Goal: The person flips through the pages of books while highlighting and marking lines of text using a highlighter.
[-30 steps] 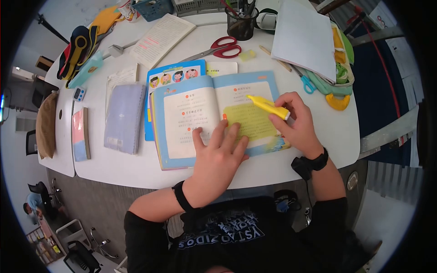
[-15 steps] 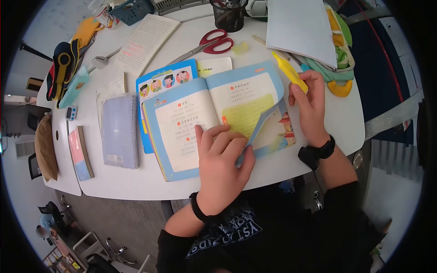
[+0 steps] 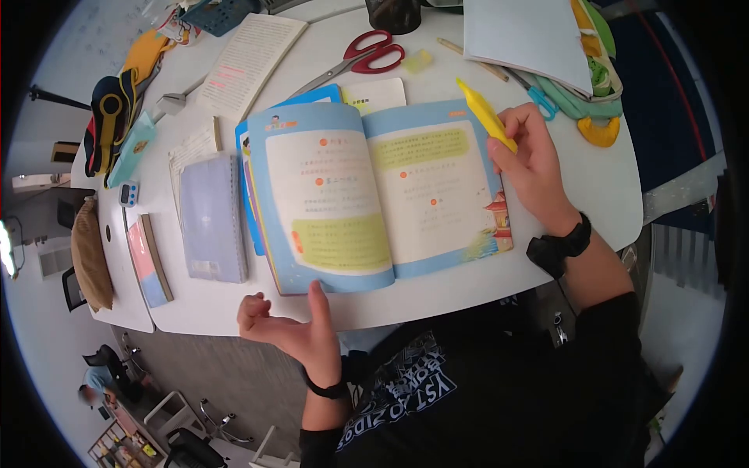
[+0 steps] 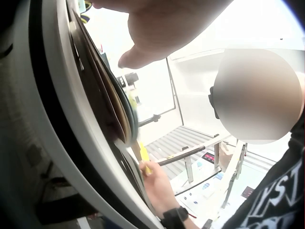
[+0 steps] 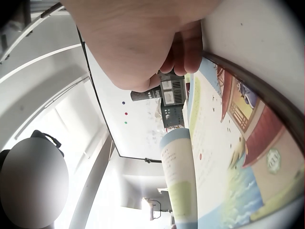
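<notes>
An open book (image 3: 437,226) with blue page borders and green text boxes lies on the white table. My right hand (image 3: 537,164) pinches a yellow highlighter (image 3: 485,113) at the book's right edge, its narrow end pointing up and away. The left wrist view also shows the highlighter (image 4: 144,152) in that hand. My left hand (image 3: 292,331) is off the pages, just in front of the book's lower left corner. Its thumb sticks up, the other fingers are loosely bent, and it holds nothing. In the right wrist view the left page (image 5: 178,176) bows upward beside the illustrated right page (image 5: 238,143).
Red-handled scissors (image 3: 374,58) and a blue booklet (image 3: 316,95) lie behind the book. A lilac notebook (image 3: 212,218) is to its left. White paper (image 3: 527,47) rests over a green pouch (image 3: 581,109) at back right. A black pen cup (image 3: 394,15) stands behind.
A page has been turned from right to left, showing a new spread. My left hand has come off the pages toward the table's front edge. My right hand, keeping the highlighter, has shifted right.
</notes>
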A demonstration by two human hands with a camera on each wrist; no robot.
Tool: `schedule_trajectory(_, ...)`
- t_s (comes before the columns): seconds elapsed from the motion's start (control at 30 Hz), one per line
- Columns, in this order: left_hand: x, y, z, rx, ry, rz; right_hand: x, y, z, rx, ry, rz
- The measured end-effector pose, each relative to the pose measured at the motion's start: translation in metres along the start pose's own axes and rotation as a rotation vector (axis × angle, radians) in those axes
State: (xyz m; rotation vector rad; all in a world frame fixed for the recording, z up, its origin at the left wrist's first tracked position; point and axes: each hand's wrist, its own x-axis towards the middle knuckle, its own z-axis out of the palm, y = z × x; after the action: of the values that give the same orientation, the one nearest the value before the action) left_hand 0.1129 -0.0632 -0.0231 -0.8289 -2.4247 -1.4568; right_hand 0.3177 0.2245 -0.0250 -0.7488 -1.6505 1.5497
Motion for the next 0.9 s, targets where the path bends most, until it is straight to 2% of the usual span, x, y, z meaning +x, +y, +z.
schedule_trajectory(0.03, 0.002, -0.002, 0.002, 0.078, 0.129, 0.099, 0.0, 0.003, -0.001, -0.024, -0.031, -0.01)
schedule_trajectory(0.07, 0.002, 0.009, -0.006, 0.061, 0.136, 0.095, 0.0, 0.004, -0.005, -0.053, -0.058, -0.023)
schedule_trajectory(0.13, 0.002, 0.043, -0.037, 0.332, -0.23, 0.575, -0.001, 0.002, -0.008, -0.09, -0.077, -0.013)
schedule_trajectory(0.2, -0.001, 0.06, -0.023, -0.109, -0.746, 0.897, -0.001, 0.001, -0.007, -0.117, -0.109, 0.001)
schedule_trajectory(0.27, -0.001, 0.079, 0.004, -0.051, -1.063, 0.92, 0.0, 0.002, -0.005, -0.175, -0.077, -0.057)
schedule_trajectory(0.3, 0.004, 0.081, 0.008, -0.044, -1.046, 0.919, -0.001, 0.003, -0.003, -0.176, -0.089, -0.07)
schedule_trajectory(0.37, 0.015, 0.078, 0.018, 0.226, -1.064, 0.872, 0.004, 0.003, -0.001, -0.263, -0.009, -0.2)
schedule_trajectory(0.4, 0.017, 0.076, 0.019, 0.227, -1.04, 0.872, 0.007, 0.002, -0.003, -0.267, -0.021, -0.219)
schedule_trajectory(0.47, 0.012, 0.068, 0.015, 0.3, -1.139, 0.884, 0.005, 0.003, -0.007, -0.158, 0.066, -0.046)
schedule_trajectory(0.53, 0.007, 0.058, 0.017, 0.334, -1.152, 0.93, 0.01, 0.006, -0.006, -0.215, 0.081, -0.099)
schedule_trajectory(0.6, 0.003, 0.054, 0.021, 0.507, -0.932, 1.185, 0.013, 0.003, -0.004, -0.192, 0.081, -0.131)
schedule_trajectory(0.63, 0.005, 0.054, 0.023, 0.502, -0.916, 1.19, 0.014, 0.0, -0.005, -0.2, 0.082, -0.145)
schedule_trajectory(0.7, 0.008, 0.053, 0.026, 0.434, -0.95, 1.154, 0.01, -0.004, -0.006, -0.186, 0.002, 0.043)
schedule_trajectory(0.83, 0.011, 0.048, 0.035, 0.456, -0.886, 1.281, 0.008, 0.0, -0.012, -0.194, -0.056, 0.044)
schedule_trajectory(0.9, 0.012, 0.046, 0.033, 0.414, -0.921, 1.261, 0.011, 0.0, -0.008, -0.21, -0.052, 0.025)
